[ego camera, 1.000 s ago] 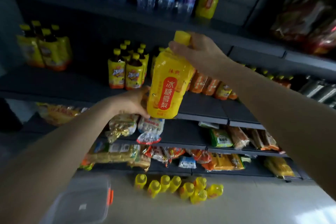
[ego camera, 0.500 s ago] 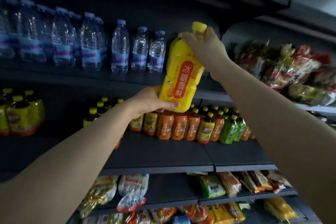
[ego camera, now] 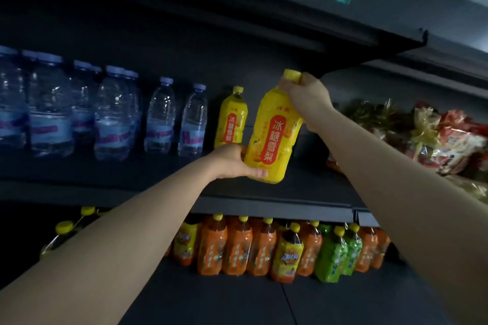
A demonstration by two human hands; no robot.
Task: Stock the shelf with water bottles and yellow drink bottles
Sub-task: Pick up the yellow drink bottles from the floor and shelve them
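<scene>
A yellow drink bottle (ego camera: 274,134) with a red label is held tilted above the front of the dark shelf (ego camera: 264,203). My left hand (ego camera: 232,161) grips its base from the left and underneath. My right hand (ego camera: 306,95) grips its neck just under the yellow cap. Behind it, a second yellow drink bottle (ego camera: 231,117) stands upright on the same shelf. To the left, several clear water bottles (ego camera: 163,116) with blue labels stand in rows.
Snack bags (ego camera: 435,134) fill the right part of this shelf. The shelf below carries orange, yellow and green drink bottles (ego camera: 264,248). An overhead shelf (ego camera: 369,34) with teal packets hangs close above the held bottle.
Both hands carried the yellow bottle up from the floor stock to the water-bottle shelf. The view tilted upward, and the bottle now sits just over the shelf surface beside the standing yellow bottle.
</scene>
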